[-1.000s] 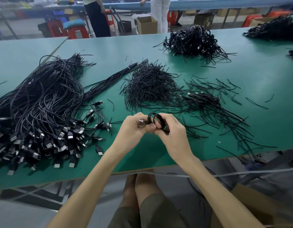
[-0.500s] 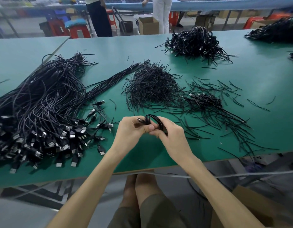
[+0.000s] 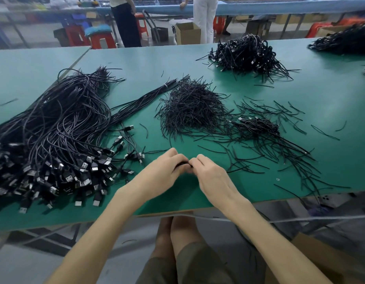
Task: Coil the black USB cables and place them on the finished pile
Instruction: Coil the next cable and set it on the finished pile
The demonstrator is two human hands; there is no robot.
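My left hand [image 3: 164, 173] and my right hand [image 3: 213, 177] meet knuckle to knuckle just above the green table [image 3: 331, 95], near its front edge. Between their curled fingers they grip a small coiled black USB cable [image 3: 183, 165]; only a sliver of it shows. A big heap of uncoiled black USB cables [image 3: 54, 140] with silver plugs lies at the left. A few coiled cables [image 3: 257, 125] lie to the right of centre. A larger pile of coiled cables [image 3: 245, 53] sits at the far side.
A mound of short black twist ties [image 3: 189, 109] lies in the middle, with loose ties [image 3: 279, 152] scattered to the right. Another cable pile [image 3: 345, 42] sits at the far right. Two people [image 3: 205, 15] stand behind the table among stools and a cardboard box [image 3: 186, 32].
Both hands have dropped lower toward the table and closed in together. The cable loop that stood up between them is now almost hidden by the fingers.
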